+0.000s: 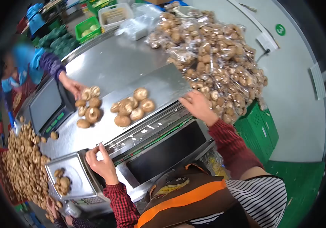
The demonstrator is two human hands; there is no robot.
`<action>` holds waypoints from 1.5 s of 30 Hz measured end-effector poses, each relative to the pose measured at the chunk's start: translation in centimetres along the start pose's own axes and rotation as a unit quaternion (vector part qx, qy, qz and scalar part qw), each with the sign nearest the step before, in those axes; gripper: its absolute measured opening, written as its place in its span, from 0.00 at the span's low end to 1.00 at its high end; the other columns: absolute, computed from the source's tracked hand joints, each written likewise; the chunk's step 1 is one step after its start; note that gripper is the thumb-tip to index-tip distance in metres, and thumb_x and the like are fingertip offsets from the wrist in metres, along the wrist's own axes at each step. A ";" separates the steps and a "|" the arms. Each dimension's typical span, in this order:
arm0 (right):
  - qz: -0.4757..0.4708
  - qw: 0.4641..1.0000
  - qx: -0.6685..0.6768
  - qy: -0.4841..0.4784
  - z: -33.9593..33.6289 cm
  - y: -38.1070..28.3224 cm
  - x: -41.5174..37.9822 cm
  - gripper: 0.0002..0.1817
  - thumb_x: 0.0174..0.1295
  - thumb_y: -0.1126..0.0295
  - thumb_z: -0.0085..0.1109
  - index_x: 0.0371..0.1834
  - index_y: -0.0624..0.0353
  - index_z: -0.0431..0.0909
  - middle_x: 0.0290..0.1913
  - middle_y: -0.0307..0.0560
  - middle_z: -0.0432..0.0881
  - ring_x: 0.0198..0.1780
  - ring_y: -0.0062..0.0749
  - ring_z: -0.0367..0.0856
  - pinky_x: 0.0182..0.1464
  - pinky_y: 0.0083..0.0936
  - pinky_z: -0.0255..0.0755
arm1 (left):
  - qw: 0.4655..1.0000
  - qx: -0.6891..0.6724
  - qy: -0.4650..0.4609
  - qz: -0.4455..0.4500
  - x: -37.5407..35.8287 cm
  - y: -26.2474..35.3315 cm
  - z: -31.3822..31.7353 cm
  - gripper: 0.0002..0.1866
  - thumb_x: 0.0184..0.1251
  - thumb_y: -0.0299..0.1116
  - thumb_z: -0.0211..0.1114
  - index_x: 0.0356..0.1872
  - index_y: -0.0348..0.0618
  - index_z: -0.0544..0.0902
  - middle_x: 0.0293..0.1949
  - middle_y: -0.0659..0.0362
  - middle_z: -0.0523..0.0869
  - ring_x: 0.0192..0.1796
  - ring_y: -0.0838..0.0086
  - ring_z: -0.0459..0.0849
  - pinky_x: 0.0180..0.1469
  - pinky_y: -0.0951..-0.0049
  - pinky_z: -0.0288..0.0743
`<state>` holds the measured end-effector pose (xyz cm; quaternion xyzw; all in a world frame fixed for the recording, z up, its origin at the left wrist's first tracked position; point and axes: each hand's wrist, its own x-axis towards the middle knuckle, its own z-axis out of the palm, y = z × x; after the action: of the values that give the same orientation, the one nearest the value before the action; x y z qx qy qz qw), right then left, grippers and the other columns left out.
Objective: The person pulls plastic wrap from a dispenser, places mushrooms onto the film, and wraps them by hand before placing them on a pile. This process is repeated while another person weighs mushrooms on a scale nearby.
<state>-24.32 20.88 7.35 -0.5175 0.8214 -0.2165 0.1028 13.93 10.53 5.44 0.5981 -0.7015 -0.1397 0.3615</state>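
My left hand [102, 164] is at the near left corner of the wrapping machine [159, 138], fingers curled and thumb raised. My right hand [198, 107] is at the far right end of the same long edge, fingers bent over it. Between them stretches what looks like a thin clear plastic film [163, 81], spread over the steel table, its near corners in my fingers. A cluster of brown mushrooms [125, 109] lies on it. Left of these is a second mushroom group [92, 112], touched by a co-worker's hand [72, 86].
Bagged mushrooms [216, 57] pile up at the right, above a green crate [258, 127]. Loose mushrooms [24, 163] heap at the left. A scale [70, 176] bears several mushrooms; another scale [47, 102] stands by the co-worker. Another person's hand [51, 205] is at lower left.
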 end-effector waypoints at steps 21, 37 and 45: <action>0.058 0.680 0.731 0.000 -4.5 -10.3 8.7 0.20 0.75 0.57 0.39 0.38 0.59 0.78 0.36 0.46 0.84 0.37 0.32 0.82 0.40 0.22 0.75 | 0.796 -0.570 -0.130 -0.155 8.9 6.7 0.2 0.16 0.77 0.35 0.47 0.41 0.36 0.81 0.43 0.49 0.83 0.49 0.62 0.81 0.55 0.67 0.72; -0.298 0.943 0.136 -0.062 7.3 -4.4 14.1 0.19 0.73 0.57 0.46 0.52 0.58 0.80 0.52 0.51 0.81 0.54 0.43 0.77 0.59 0.36 0.69 | 0.958 -0.085 -0.240 0.130 9.6 4.7 9.1 0.17 0.75 0.35 0.48 0.50 0.34 0.80 0.48 0.42 0.83 0.53 0.48 0.78 0.58 0.55 0.69; -0.135 0.938 0.076 -0.309 5.5 -5.2 15.0 0.34 0.68 0.39 0.47 0.46 0.65 0.81 0.32 0.54 0.82 0.39 0.44 0.81 0.44 0.36 0.73 | 0.968 -0.094 -0.231 0.002 9.3 4.6 8.1 0.21 0.71 0.42 0.58 0.39 0.28 0.85 0.44 0.38 0.83 0.48 0.50 0.81 0.54 0.58 0.71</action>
<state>-24.61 4.22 5.73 -0.6559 0.6522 -0.1196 0.3608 4.80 0.97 5.82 0.5113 -0.7511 -0.3385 0.2446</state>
